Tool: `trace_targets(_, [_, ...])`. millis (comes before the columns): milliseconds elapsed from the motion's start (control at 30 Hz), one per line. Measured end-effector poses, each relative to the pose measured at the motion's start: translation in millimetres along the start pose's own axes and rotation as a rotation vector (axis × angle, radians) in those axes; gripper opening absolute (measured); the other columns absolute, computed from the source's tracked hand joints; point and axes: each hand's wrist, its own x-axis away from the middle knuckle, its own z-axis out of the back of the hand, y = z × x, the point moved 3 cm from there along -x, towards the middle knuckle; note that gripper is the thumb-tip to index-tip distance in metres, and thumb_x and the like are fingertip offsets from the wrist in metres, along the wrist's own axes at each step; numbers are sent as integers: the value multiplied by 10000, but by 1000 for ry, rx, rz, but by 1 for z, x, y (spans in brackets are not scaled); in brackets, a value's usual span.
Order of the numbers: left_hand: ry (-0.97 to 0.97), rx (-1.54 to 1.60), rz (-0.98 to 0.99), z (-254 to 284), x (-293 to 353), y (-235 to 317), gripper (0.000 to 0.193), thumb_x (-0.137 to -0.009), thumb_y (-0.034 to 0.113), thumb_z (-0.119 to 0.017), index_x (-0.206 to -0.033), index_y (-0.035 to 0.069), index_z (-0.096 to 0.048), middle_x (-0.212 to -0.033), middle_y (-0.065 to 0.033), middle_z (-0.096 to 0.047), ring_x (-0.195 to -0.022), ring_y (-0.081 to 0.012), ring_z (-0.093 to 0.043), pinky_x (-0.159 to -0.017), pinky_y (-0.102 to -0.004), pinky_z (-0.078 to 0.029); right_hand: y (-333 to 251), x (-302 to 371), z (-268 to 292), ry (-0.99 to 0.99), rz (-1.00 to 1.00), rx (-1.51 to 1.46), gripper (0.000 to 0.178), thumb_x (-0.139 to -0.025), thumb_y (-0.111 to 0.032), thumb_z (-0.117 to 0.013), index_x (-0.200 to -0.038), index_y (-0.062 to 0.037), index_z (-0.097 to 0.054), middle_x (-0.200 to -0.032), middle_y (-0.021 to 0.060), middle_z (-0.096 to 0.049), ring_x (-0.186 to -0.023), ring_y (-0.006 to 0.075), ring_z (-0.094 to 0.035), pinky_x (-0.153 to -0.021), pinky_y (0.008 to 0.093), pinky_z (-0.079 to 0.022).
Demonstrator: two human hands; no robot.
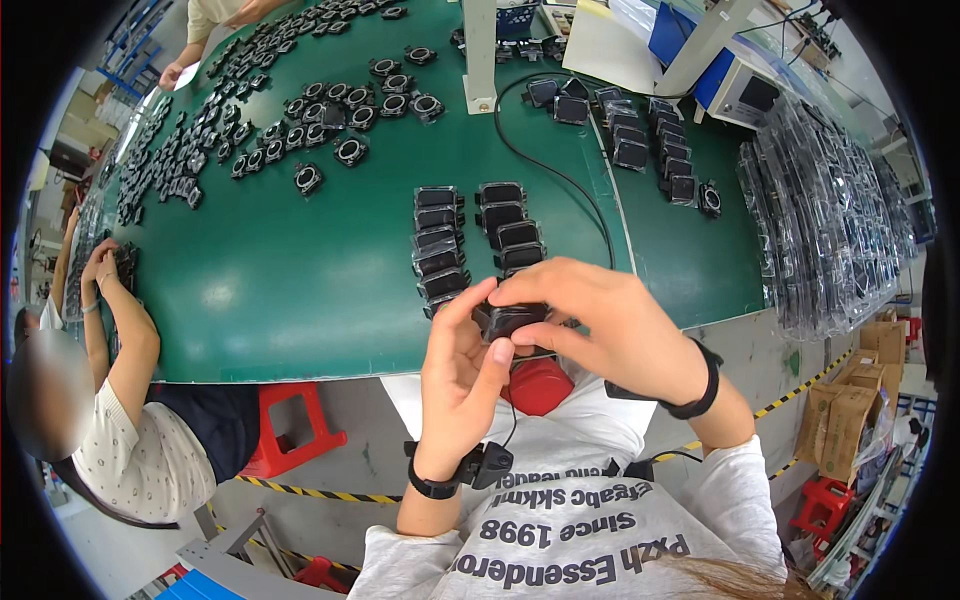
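Note:
Both my hands hold one small black rectangular part [510,320] just over the near edge of the green table [300,290]. My left hand [462,375] grips it from below, thumb on its front. My right hand [600,320] covers it from the right, fingers curled over its top. Just beyond it, two short rows of the same black parts [440,245] lie on the green surface. A black band sits on each wrist, and the left one carries a small black device [488,465] with a thin cable.
Many round black parts [330,110] are spread over the far left of the table. More rectangular parts [640,135] and stacked clear trays [820,220] lie at right. A seated person [130,400] works at left, another person's hands [185,65] at the far end. Red stools and cardboard boxes [850,410] stand on the floor.

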Motion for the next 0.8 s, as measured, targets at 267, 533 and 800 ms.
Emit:
trace_targets(267, [141,-37,-15,2,4,-17,436,-923,-33,-649,-1311,4,-455,-1160,-85,-591,-910,-88,-578,-752,-218,-508,-11,21,-30,126,176,534,548,-776,-68,-743,-1305,-49,-603,-1298,147,-599,-1082,314,-642,-863,355,-570])
trace_targets(533, [126,-187,25,8,7,-8,498,-809,-5,-801,-1190,10,-481,-1057,-111,-661,-940,-140,-664,-748,-249,-553,5,21,-23,13,5,215,526,-765,-36,-750,-1271,-78,-615,-1220,112,-613,-1056,290,-647,-811,363,-584])
trace_targets(800, [154,-71,132,21,12,-8,398,-890,-8,-714,-1201,-2,-468,-1048,-145,-658,-851,-187,-712,-711,-266,-592,17,24,-9,56,-243,-65,529,-798,41,-750,-1291,-77,-600,-1242,119,-555,-1069,227,-636,-879,326,-611])
